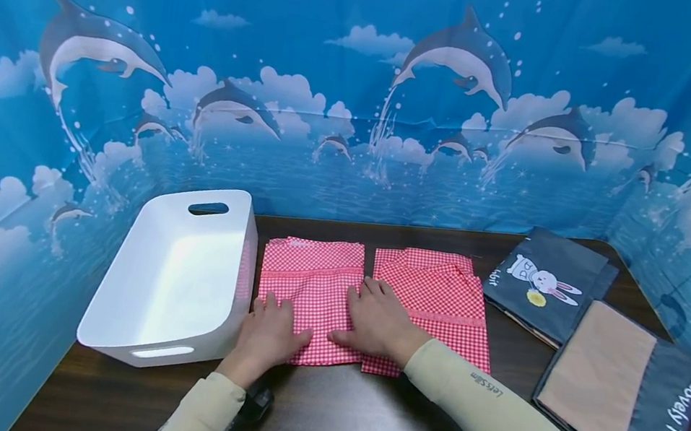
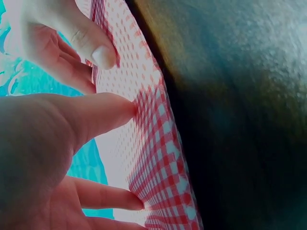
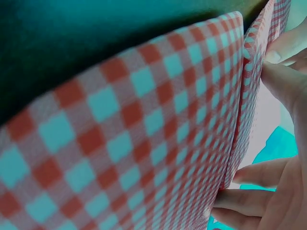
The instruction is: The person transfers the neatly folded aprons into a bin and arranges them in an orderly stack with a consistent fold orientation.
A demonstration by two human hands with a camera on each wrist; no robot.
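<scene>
1. The left hand (image 1: 269, 336) rests on the lower left part of the left cloth (image 1: 312, 269), its fingers fairly straight and its thumb spread well away from them; it pinches nothing.
2. The right hand (image 1: 380, 322) lies at the same cloth's right edge, fingers extended, thumb out toward the left thumb; its grip is also wide, clasping nothing. The two thumb tips are near each other but apart.
3. The left cloth, red-and-white checked and folded, lies flat on the dark table (image 1: 317, 430), between the tub and the right cloth (image 1: 445, 301).
4. The right cloth, also checked, lies just beside it, some of its layers askew; the right wrist passes over its lower left part.
5. The white tub (image 1: 174, 273) stands left of the cloths, just beside the left hand, with a handle slot at each end.
6. At the right lie two dark folded pieces: the rabbit piece (image 1: 568, 263), farther back, and the tan-panelled piece (image 1: 599, 380), nearer.
7. A blue dolphin backdrop (image 1: 337, 178) hangs behind the table.
</scene>
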